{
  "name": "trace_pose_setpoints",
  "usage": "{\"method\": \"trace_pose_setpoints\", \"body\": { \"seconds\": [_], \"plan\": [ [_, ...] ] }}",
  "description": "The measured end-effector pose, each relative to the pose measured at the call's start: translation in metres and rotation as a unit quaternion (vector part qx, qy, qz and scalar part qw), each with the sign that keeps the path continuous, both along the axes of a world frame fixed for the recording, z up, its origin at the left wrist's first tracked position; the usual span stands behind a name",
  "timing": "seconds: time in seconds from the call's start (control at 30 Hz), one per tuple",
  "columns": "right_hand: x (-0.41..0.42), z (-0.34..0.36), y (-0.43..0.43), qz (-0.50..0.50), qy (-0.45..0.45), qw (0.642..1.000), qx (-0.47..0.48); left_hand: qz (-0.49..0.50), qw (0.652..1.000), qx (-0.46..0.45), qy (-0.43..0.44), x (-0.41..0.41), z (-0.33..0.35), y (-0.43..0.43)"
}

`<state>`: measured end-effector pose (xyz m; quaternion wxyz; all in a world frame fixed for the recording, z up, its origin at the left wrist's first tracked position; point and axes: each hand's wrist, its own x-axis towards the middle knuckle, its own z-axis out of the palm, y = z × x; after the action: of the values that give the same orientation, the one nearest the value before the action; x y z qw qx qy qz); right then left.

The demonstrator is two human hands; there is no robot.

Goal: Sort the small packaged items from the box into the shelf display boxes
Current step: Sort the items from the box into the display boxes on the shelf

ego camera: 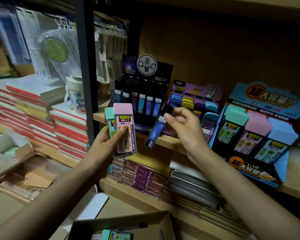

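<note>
Your right hand [184,125] pinches a slim blue lead tube [154,132] near its black-capped upper end, between thumb and fingertips. The tube hangs tilted, with its lower end in front of the shelf edge [164,141].

Just behind this hand stands the black constellation display box [161,71], whose front row holds tubes of the same kind.

Your left hand [107,142], left of the right and apart from it, grips a stack of flat lead cases. The pink case [125,129] is on top with the thumb across its label, and a mint case [109,118] sits behind it.

The matching blue display box [260,172] stands well to the right of the right hand, beyond the purple display box [196,90]. The cardboard box [121,220] lies below both forearms, with more cases inside.

Risks, as judged:
- **Tube grip:** the pinch is light and near one end, so the tube may swing or slip.
- **Tube placement:** lowered carelessly, the tube may knock the front-row tubes askew.
- **Case stack:** the cases may slide apart if you tilt them while watching the right hand.
- **Reach to the blue box:** a reach across may brush the purple box.
</note>
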<state>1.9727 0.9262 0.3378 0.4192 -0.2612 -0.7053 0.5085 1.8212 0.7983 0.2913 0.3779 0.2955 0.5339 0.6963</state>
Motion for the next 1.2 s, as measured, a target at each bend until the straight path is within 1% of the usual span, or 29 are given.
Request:
{"method": "trace_pose_setpoints", "body": {
  "seconds": [0.1, 0.2, 0.33, 0.5, 0.7, 0.87, 1.03, 1.13, 1.2],
  "plan": [
    [-0.018, 0.021, 0.017, -0.035, 0.021, 0.999, -0.006, 0.02, 1.0, -0.002, -0.001, -0.013, 0.003, 0.0],
    [-0.042, 0.039, 0.03, -0.047, 0.015, 0.998, 0.034, 0.03, 1.0, 0.0, -0.007, -0.025, 0.006, -0.001],
    [-0.079, 0.044, 0.038, -0.054, -0.03, 0.994, 0.089, 0.047, 0.999, -0.007, -0.009, -0.033, 0.007, -0.004],
    [-0.108, 0.035, 0.042, -0.105, -0.113, 0.973, 0.169, 0.047, 0.999, -0.014, -0.007, -0.038, 0.008, -0.008],
    [-0.111, 0.031, 0.046, -0.083, -0.126, 0.973, 0.175, 0.058, 0.998, -0.013, -0.01, -0.042, 0.005, -0.016],
    [-0.118, 0.021, 0.053, -0.103, -0.141, 0.977, 0.121, 0.06, 0.998, -0.012, -0.013, -0.045, 0.004, -0.016],
    [-0.126, 0.025, 0.058, -0.114, -0.207, 0.954, 0.183, 0.061, 0.998, -0.012, -0.011, -0.046, 0.003, -0.015],
    [-0.131, 0.026, 0.057, -0.118, -0.238, 0.942, 0.203, 0.057, 0.998, -0.01, -0.009, -0.045, 0.003, -0.014],
    [-0.132, 0.025, 0.054, -0.118, -0.249, 0.94, 0.2, 0.054, 0.999, -0.007, -0.007, -0.044, 0.003, -0.014]
  ]
}}
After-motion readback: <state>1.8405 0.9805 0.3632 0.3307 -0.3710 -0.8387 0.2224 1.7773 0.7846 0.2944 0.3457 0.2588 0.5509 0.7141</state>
